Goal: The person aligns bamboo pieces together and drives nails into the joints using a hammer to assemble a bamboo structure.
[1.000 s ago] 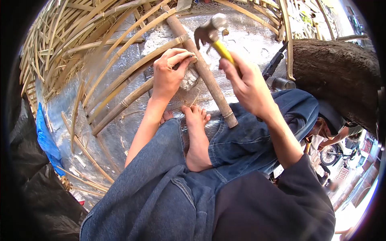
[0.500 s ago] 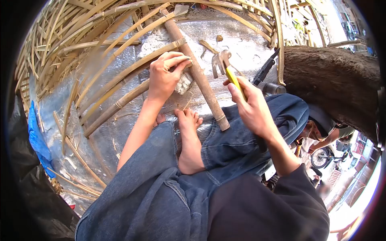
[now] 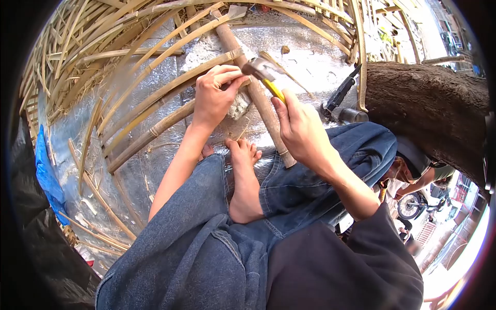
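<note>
My right hand (image 3: 305,129) is closed around the yellow handle of a claw hammer (image 3: 273,89). The hammer's head is smeared by motion, close to the fingertips of my left hand (image 3: 213,98). Those fingers are pinched together over a bamboo pole (image 3: 264,108); what they hold is too small to make out. A split bamboo strip (image 3: 175,87) runs under the left hand and meets the pole. Beneath the crossing lies a rough grey lump of stone or concrete (image 3: 238,107). My bare foot (image 3: 243,181) rests just below.
A woven bamboo frame (image 3: 67,57) curves around the left and top. A black knife-like tool (image 3: 341,93) and a metal cup (image 3: 353,115) lie by a thick log (image 3: 423,103) on the right. A blue sheet (image 3: 47,170) is at far left. Another person (image 3: 413,165) sits beyond the log.
The hammer has swung left and slightly up, from right of the pole to just beside my left fingertips. My left hand keeps its pinch at nearly the same spot.
</note>
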Motion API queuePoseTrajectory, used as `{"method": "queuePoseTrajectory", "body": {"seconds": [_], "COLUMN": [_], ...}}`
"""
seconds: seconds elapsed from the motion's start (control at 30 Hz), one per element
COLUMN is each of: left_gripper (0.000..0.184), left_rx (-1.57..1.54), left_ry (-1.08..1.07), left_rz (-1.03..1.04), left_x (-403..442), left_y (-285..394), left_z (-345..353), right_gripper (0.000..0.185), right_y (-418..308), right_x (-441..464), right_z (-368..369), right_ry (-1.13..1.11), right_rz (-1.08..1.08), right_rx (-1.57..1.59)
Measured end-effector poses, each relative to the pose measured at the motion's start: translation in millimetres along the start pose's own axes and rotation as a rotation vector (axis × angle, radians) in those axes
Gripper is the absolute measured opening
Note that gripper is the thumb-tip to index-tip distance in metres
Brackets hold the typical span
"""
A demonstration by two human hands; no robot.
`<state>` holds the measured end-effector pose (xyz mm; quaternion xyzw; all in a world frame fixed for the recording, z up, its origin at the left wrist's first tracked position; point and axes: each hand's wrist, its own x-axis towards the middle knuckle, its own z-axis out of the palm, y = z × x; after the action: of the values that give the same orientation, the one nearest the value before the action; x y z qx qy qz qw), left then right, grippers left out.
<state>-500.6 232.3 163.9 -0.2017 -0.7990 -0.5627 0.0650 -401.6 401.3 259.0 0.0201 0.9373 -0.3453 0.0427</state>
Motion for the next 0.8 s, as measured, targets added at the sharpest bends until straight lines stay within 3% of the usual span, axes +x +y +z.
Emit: {"method": "queuePoseTrajectory", "body": {"seconds": [0.17,0.43,0.8], "left_gripper": [0.011,0.014,0.014], "left_rx": [-0.016,0.101,0.091], "left_ry": [-0.037,0.006,-0.008], "left_rz": [-0.016,0.165,0.135], "left_x": [0.9,1.0,-0.9], "left_y": [2.2,0.0,-0.2], "left_z": [-1.6,-0.8,-0.9], "right_gripper": [0.021,0.021,0.021], "right_y": [-2.1,-10.3,-1.3], "right_x": [-1.8,0.8,1.0], "right_z": [-1.9,-9.3,-2.2], "right_ry": [0.025,-0.002,-0.051], "right_rz": [-0.048,0.001,-0.002], "right_rx": [0.024,0.011,-0.048]}}
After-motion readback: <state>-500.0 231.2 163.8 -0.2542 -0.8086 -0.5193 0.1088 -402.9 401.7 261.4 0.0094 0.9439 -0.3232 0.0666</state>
